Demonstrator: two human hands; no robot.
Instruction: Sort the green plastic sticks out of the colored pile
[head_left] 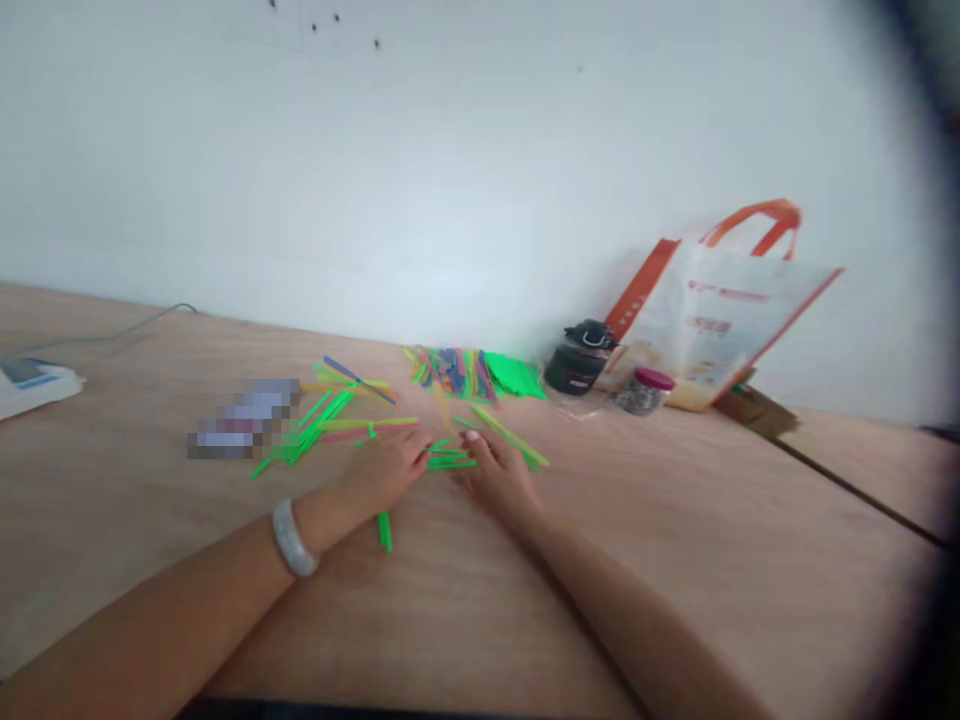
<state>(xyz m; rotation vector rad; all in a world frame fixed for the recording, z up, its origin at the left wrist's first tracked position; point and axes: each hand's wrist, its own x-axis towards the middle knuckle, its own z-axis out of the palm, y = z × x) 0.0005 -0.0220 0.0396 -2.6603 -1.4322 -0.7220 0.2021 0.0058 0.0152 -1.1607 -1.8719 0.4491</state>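
Note:
Thin green plastic sticks (450,461) lie between my two hands over the table. My left hand (382,472), with a pale bangle (292,538) on its wrist, has its fingers closed at the left ends of these sticks. Facing it, my right hand (501,480) is closed with the thumb on top; what it pinches is blurred. A yellow strip (510,435), like a propeller blade, lies just beyond the right hand. More green sticks (385,530) poke out below the left hand. Left of it, a loose pile holds green sticks (319,425) and a blue blade (360,380).
Against the wall is a heap of coloured blades (454,372) beside a bright green bundle (516,375). A black bottle (577,360), a jar with a red lid (645,390) and a white bag (720,330) stand right. A blurred-out item (247,418) and a white device (37,388) lie left.

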